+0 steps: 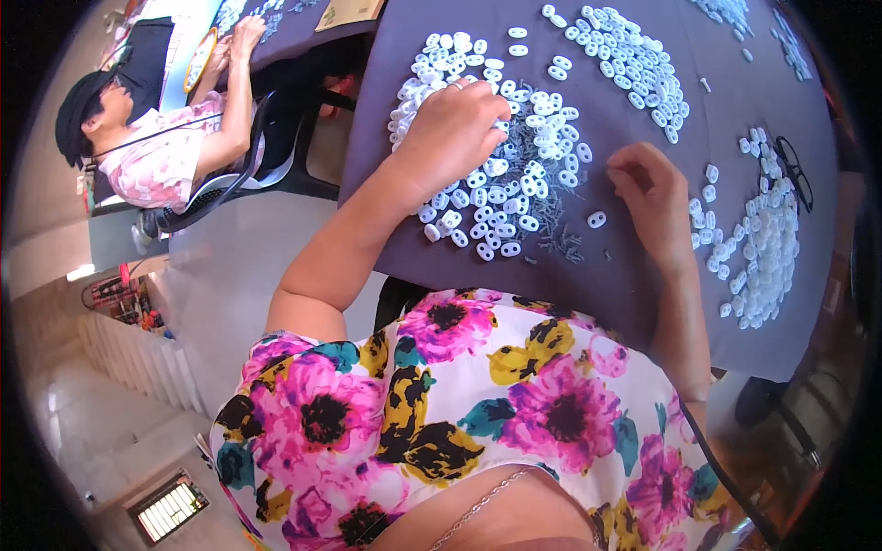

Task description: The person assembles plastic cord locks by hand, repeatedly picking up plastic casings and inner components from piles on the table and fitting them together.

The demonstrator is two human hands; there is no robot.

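Observation:
My left hand (459,129) is over a heap of small white oval pieces with two holes each (491,197). Its fingers are curled together at the heap's right side, and whatever they pinch is hidden. Small grey screws (551,216) lie loose among and beside these pieces. To the right, my right hand (652,197) hovers just above the cloth with thumb and fingers bent together; I cannot make out anything between them. One single white oval piece (596,219) lies on the cloth between my right hand and the screws.
A dark grey cloth (634,303) covers the table. More white pieces lie in a far group (625,60) and a right-hand pile (767,248), with black glasses (796,174) beside the latter. At left, another person (175,138) sits working at a table.

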